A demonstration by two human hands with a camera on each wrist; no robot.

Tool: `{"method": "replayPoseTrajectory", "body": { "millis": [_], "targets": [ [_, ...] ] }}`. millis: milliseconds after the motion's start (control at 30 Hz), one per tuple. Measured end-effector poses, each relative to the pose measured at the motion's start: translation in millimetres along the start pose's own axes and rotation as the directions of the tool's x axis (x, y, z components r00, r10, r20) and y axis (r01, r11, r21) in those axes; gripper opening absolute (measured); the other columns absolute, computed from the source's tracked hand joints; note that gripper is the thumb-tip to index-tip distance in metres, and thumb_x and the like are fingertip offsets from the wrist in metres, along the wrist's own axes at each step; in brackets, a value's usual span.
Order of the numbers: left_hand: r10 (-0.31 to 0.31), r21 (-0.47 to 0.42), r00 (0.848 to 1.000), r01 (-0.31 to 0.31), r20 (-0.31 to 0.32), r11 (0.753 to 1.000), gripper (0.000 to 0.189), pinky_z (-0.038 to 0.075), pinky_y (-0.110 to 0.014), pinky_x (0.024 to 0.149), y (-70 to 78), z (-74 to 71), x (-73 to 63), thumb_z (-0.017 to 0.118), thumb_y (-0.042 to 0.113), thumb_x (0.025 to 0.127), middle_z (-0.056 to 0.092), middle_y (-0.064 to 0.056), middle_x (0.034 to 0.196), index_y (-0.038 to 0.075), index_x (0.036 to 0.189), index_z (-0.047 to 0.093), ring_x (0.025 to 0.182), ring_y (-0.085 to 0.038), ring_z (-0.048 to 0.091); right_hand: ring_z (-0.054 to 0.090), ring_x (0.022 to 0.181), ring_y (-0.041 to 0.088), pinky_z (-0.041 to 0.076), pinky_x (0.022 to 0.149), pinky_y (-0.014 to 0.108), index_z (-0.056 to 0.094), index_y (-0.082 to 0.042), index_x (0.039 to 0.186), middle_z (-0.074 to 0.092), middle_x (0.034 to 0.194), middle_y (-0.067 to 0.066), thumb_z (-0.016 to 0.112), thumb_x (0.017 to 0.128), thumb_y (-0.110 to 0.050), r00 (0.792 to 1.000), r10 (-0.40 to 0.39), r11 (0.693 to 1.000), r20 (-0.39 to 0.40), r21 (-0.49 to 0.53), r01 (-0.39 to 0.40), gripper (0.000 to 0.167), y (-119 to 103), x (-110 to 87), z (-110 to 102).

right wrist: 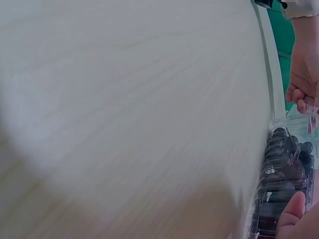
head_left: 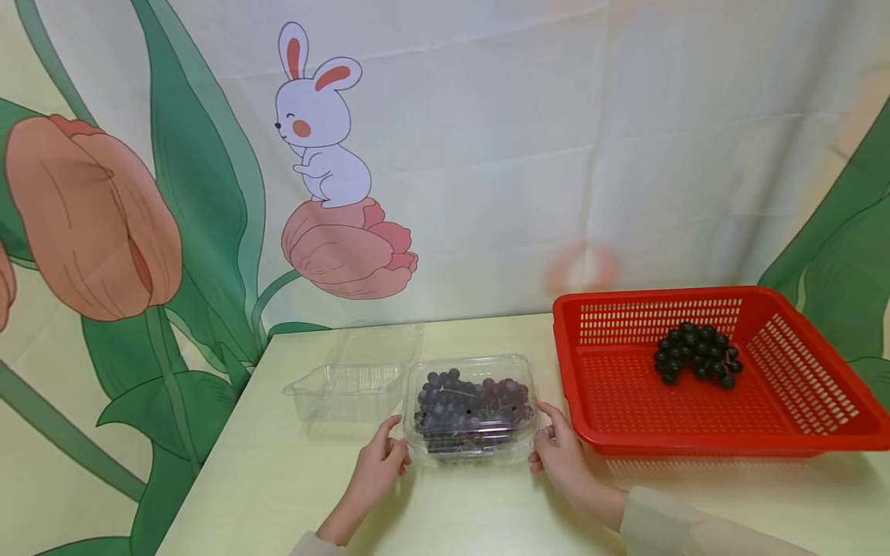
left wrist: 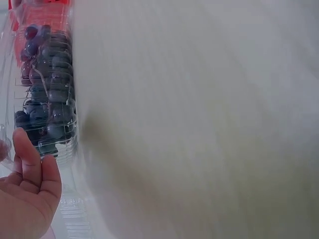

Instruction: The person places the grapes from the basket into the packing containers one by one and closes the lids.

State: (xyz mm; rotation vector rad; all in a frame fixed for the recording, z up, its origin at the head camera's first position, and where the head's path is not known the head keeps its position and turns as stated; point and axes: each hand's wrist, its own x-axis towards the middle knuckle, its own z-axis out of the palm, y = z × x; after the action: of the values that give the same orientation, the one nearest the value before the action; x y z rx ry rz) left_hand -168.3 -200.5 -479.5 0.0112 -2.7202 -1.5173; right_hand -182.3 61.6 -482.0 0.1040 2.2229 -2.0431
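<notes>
At the table (head_left: 459,510), a person's two hands flank a clear box (head_left: 487,367) of dark grapes (head_left: 445,398), seen from above. We find the left hand (head_left: 375,467) at its near left corner, thumb and forefinger pinching the plastic edge, the other fingers folded in. The right hand (head_left: 562,455) mirrors it at the near right corner, also pinching, though its wrist view crops the fingertips.

The box lies straight ahead, between the hands, its long axis running from one to the other; we judge neither hand nearer. Its lid covers the grapes, but we cannot tell whether the edges are latched. Any move here, in our view, turns on keeping those two ends level.

On the left, just beside the box and slightly farther back, stands a second tub (head_left: 341,401), its lid tipped up behind. On the right, the red basket (head_left: 695,446) sits close by the right hand, a bunch (head_left: 688,351) resting inside toward the back. That leaves us little sideways room; the freer space lies on the near side, with a shorter strip behind, before the backdrop (head_left: 487,154).
</notes>
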Motion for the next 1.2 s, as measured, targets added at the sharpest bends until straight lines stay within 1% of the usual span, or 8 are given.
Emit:
{"method": "replayPoseTrajectory", "body": {
  "millis": [200,467,733,1033,1100,1200],
  "targets": [
    [-0.022,-0.025,1.0,0.022,0.001,0.999,0.043,0.042,-0.021,0.053,0.6,0.1,1.2,0.044,0.006,0.088,0.057,-0.006,0.064,0.001,0.13,0.037,0.053,-0.012,0.051,0.05,0.051,0.012,0.049,0.049,0.024,0.03,-0.004,0.134,0.038,0.071,0.005,0.038,0.087,0.007,1.0,-0.01,1.0,-0.011,0.012,0.01,0.049,-3,-2.4,1],
    [0.006,-0.039,1.0,-0.006,0.008,0.999,0.043,0.042,-0.021,0.053,-0.4,0.0,0.8,0.044,0.005,0.088,0.057,-0.007,0.064,-0.002,0.129,0.036,0.052,-0.011,0.05,0.051,0.047,0.01,0.049,0.048,0.025,0.032,-0.004,0.132,0.039,0.07,0.005,0.04,0.084,0.009,0.999,-0.003,1.0,-0.036,0.015,0.004,0.05,-2,-1.5,2],
    [-0.025,-0.05,1.0,0.026,0.01,0.998,0.044,0.042,-0.021,0.054,-0.5,0.4,2.2,0.044,0.005,0.088,0.056,-0.006,0.064,-0.001,0.131,0.036,0.053,-0.012,0.05,0.05,0.045,0.01,0.048,0.047,0.025,0.034,-0.005,0.131,0.039,0.07,0.005,0.039,0.083,0.011,0.998,0.001,1.0,-0.059,0.001,-0.001,0.051,-2,-1.0,4],
    [-0.016,-0.096,0.999,0.018,0.028,0.995,0.046,0.043,-0.024,0.055,-0.1,-0.9,1.9,0.044,0.004,0.089,0.055,-0.006,0.065,-0.004,0.132,0.032,0.053,-0.01,0.049,0.048,0.043,0.009,0.046,0.043,0.024,0.035,-0.004,0.129,0.037,0.068,0.004,0.037,0.08,0.012,0.996,0.018,1.0,-0.093,0.006,-0.017,0.051,-3,-0.9,6],
    [-0.019,-0.114,0.999,0.023,0.037,0.993,0.046,0.044,-0.025,0.055,2.8,-2.0,1.1,0.043,0.003,0.089,0.055,-0.009,0.065,-0.006,0.132,0.031,0.053,-0.01,0.048,0.048,0.043,0.009,0.046,0.043,0.024,0.035,-0.004,0.128,0.037,0.068,0.004,0.036,0.08,0.012,0.995,0.025,1.0,-0.099,0.006,-0.025,0.051,-4,-1.1,7],
    [-0.022,-0.126,0.999,0.028,0.045,0.992,0.046,0.044,-0.026,0.056,16.8,-5.6,-4.5,0.042,0.001,0.088,0.055,-0.013,0.066,-0.009,0.131,0.031,0.053,-0.011,0.048,0.048,0.043,0.01,0.045,0.043,0.024,0.035,-0.004,0.128,0.037,0.069,0.004,0.036,0.081,0.012,0.994,0.029,1.0,-0.105,-0.003,-0.029,0.05,-6,-2.1,8]
  ]
}}
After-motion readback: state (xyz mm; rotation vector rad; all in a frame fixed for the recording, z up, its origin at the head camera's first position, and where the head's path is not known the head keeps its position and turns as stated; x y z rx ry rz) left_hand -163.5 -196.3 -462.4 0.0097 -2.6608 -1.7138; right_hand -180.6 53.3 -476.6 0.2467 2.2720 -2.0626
